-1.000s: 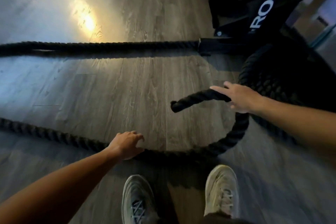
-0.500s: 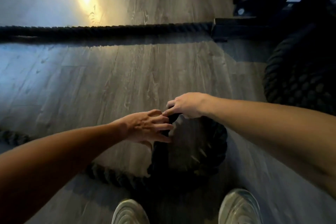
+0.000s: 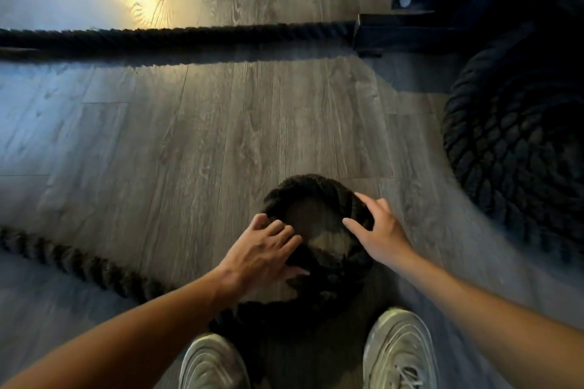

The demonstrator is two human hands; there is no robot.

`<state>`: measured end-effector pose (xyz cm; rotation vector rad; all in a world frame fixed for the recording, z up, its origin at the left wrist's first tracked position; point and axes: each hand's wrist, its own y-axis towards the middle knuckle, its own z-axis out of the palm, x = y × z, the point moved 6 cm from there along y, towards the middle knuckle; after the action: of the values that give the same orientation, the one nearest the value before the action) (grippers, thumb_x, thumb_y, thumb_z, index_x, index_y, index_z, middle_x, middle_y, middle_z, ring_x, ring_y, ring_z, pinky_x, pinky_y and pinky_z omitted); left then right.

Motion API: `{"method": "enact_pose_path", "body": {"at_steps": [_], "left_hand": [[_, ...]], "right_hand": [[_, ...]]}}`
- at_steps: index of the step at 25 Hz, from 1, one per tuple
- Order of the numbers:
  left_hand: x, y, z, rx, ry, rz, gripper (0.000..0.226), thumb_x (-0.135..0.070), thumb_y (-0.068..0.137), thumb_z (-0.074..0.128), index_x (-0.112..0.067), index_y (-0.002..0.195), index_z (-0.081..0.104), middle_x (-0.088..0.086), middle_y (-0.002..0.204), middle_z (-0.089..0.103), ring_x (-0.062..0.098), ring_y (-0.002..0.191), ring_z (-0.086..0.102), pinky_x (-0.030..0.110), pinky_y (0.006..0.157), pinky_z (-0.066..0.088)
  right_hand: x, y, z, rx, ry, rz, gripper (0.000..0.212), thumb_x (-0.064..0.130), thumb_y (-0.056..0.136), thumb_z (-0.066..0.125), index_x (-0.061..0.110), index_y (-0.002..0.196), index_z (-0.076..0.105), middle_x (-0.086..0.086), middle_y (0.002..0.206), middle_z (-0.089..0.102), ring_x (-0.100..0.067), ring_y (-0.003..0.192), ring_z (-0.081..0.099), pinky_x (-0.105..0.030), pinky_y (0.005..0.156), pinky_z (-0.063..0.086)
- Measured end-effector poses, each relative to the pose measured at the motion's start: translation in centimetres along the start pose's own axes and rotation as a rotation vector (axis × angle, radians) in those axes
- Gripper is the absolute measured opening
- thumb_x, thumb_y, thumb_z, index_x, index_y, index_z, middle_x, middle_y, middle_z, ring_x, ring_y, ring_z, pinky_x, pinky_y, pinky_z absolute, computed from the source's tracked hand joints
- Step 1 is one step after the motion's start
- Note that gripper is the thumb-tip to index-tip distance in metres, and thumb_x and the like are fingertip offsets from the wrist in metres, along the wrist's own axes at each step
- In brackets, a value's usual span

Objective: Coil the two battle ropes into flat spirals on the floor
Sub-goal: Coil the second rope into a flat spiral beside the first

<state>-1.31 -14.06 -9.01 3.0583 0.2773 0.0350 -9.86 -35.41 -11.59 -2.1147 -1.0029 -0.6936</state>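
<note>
Fingers (image 3: 278,228) of my left hand (image 3: 264,249) lie spread over the left side of the rope loop (image 3: 305,185); my right hand (image 3: 380,232) presses flat on its right, neither gripping. The rope loop lies on the floor (image 3: 221,136) before my shoes (image 3: 398,347). I judge it heavy and stiff, best pushed at the bend. A second ago its end was raised, the curve open.

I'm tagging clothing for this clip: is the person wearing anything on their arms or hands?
No. The left hand and right hand are bare: no gloves, rings or watch show. The left forearm and right forearm are uncovered to the frame's edge; no sleeve shows.
</note>
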Motion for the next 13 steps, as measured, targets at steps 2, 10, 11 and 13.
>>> {"method": "enact_pose_path", "body": {"at_steps": [2,10,11,13], "left_hand": [[-0.8,0.6,-0.3,0.049,0.038,-0.023,0.058,-0.071,0.089,0.045,-0.017,0.079,0.063,0.003,0.071,0.06,0.027,0.069,0.058,0.041,0.072,0.04],[-0.9,0.4,-1.0,0.392,0.007,-0.333,0.069,-0.072,0.093,0.028,-0.019,0.075,0.069,0.002,0.076,0.073,0.023,0.073,0.068,0.039,0.077,0.033],[-0.3,0.2,-1.0,0.402,0.0,-0.396,0.071,-0.074,0.093,0.027,-0.019,0.075,0.068,0.002,0.077,0.073,0.022,0.074,0.068,0.039,0.077,0.034],[0.6,0.1,-1.1,0.401,-0.024,-0.476,0.074,-0.078,0.09,0.028,-0.019,0.076,0.069,0.001,0.078,0.074,0.02,0.076,0.069,0.037,0.077,0.035]], "right_hand": [[0.9,0.3,0.4,0.052,-0.019,-0.051,0.059,0.037,0.087,0.069,0.027,0.141,0.049,0.0,0.111,0.049,-0.015,0.102,0.055,-0.024,0.084,0.041],[2.9,0.2,1.6,0.03,0.062,0.038,0.035,0.052,0.09,0.058,0.035,0.12,0.063,0.004,0.101,0.062,-0.014,0.097,0.062,-0.036,0.088,0.052],[3.1,0.0,2.0,0.028,0.069,0.084,0.04,0.057,0.088,0.056,0.033,0.12,0.062,0.003,0.104,0.062,-0.015,0.099,0.062,-0.035,0.087,0.051],[4.2,-0.8,3.4,0.049,0.04,0.168,0.063,0.072,0.081,0.053,0.03,0.128,0.054,-0.001,0.117,0.057,-0.021,0.111,0.057,-0.035,0.091,0.048]]}}
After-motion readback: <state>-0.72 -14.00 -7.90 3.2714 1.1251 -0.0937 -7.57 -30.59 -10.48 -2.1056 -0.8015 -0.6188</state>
